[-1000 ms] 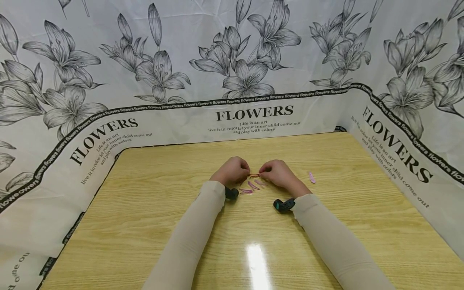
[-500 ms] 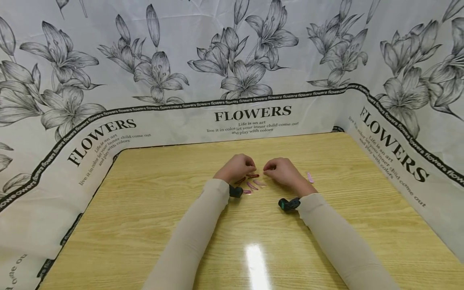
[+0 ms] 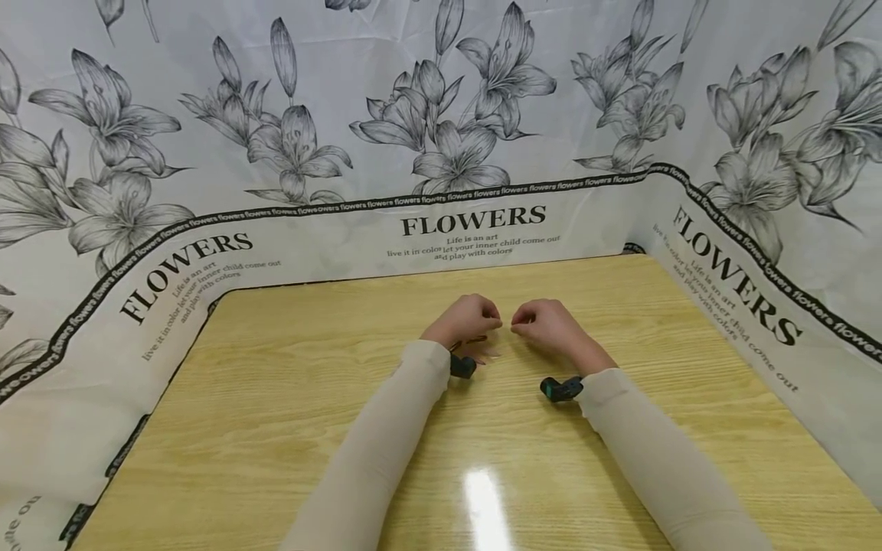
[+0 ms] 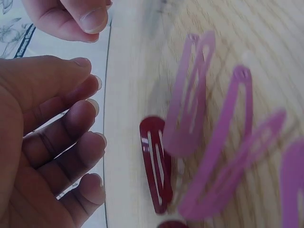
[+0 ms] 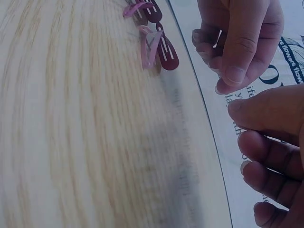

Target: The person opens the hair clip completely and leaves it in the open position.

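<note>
My left hand [image 3: 467, 317] hovers above the table with its fingers loosely bent and thumb near the index finger. No object shows between them. Facing it, a small gap away, is my right hand [image 3: 547, 325], fingers also bent and holding nothing visible. In the left wrist view, a dark red snap hair clip [image 4: 151, 125] lies beside a pale pink one [image 4: 183, 146] and a purple-pink one [image 4: 199, 207], both snapped open. Another purple clip [image 4: 290, 164] is cut off at the right edge. The right wrist view shows two dark red clips, one nearer [image 5: 170, 61].
The wooden table [image 3: 289, 398] runs out on all sides of the hands. A white flower-printed cloth [image 3: 310, 237] hangs along its back and sides. Black wrist cameras [image 3: 561, 389] sit on both wrists, close to the tabletop.
Both hands first held a dark red hair clip between them, then released it onto the table. They have since shifted right in view; the lone pink clip at right no longer shows.
</note>
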A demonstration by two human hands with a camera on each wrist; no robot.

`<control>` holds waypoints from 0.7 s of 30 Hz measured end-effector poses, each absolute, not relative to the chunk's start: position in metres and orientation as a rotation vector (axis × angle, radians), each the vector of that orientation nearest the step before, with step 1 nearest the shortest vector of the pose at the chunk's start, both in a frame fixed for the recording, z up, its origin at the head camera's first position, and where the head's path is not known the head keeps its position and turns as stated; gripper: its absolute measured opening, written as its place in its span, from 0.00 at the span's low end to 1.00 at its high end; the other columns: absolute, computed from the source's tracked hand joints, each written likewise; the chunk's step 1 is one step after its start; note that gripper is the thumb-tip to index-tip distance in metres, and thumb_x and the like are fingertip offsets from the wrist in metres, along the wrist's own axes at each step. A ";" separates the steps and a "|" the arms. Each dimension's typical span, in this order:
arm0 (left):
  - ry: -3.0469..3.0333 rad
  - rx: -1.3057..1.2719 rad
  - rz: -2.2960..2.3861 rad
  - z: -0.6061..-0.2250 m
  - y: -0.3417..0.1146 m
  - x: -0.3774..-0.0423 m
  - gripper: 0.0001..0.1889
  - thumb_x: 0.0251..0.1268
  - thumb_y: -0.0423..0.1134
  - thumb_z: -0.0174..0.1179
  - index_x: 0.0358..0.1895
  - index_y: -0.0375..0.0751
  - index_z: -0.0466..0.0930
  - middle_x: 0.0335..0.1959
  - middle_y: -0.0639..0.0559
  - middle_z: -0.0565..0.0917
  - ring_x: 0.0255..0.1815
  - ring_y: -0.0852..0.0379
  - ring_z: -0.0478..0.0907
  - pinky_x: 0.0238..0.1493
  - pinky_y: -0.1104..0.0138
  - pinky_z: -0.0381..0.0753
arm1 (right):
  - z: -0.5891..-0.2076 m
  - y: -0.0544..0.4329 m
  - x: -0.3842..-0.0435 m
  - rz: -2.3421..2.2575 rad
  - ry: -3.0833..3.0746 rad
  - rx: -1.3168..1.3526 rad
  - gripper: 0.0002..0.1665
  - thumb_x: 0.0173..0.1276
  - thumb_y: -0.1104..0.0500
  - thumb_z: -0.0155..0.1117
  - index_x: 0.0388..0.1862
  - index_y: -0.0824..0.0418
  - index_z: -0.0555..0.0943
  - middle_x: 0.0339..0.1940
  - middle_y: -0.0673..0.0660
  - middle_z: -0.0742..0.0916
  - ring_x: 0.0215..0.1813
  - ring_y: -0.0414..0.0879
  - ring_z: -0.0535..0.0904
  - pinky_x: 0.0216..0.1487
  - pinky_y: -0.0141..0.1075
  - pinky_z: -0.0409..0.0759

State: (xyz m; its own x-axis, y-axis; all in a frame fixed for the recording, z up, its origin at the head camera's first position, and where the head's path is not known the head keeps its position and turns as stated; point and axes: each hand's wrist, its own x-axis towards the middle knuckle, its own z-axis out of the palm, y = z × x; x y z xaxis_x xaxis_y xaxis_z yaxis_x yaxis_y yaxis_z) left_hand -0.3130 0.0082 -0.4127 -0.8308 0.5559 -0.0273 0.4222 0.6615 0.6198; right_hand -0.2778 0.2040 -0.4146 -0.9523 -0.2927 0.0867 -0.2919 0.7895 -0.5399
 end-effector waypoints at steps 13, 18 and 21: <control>2.699 0.859 0.827 -0.413 0.033 -0.316 0.09 0.70 0.44 0.58 0.38 0.46 0.86 0.33 0.57 0.84 0.29 0.61 0.75 0.36 0.70 0.75 | -0.403 0.221 -0.273 -0.857 2.969 -0.447 0.08 0.66 0.55 0.64 0.39 0.57 0.85 0.36 0.54 0.86 0.37 0.48 0.77 0.41 0.43 0.75; 2.693 0.873 0.815 -0.411 0.043 -0.312 0.10 0.70 0.43 0.57 0.39 0.43 0.86 0.32 0.57 0.83 0.30 0.60 0.75 0.35 0.70 0.74 | -0.402 0.230 -0.273 -0.834 2.976 -0.434 0.09 0.66 0.55 0.64 0.40 0.57 0.85 0.36 0.54 0.86 0.37 0.48 0.77 0.42 0.42 0.75; 2.678 0.869 0.827 -0.411 0.048 -0.310 0.10 0.70 0.43 0.57 0.39 0.42 0.86 0.32 0.57 0.83 0.31 0.60 0.75 0.36 0.70 0.75 | -0.400 0.237 -0.272 -0.823 2.971 -0.423 0.09 0.67 0.55 0.64 0.40 0.58 0.85 0.37 0.55 0.86 0.38 0.48 0.78 0.42 0.43 0.75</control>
State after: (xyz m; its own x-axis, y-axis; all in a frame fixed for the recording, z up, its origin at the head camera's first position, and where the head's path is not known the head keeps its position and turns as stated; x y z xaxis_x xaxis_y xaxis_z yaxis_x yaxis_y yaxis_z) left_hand -0.3097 0.0476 -0.4108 -0.8049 0.5930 -0.0226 0.4770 0.6692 0.5698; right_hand -0.2724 0.2368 -0.4004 -0.9625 -0.2676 0.0433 -0.2518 0.8231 -0.5090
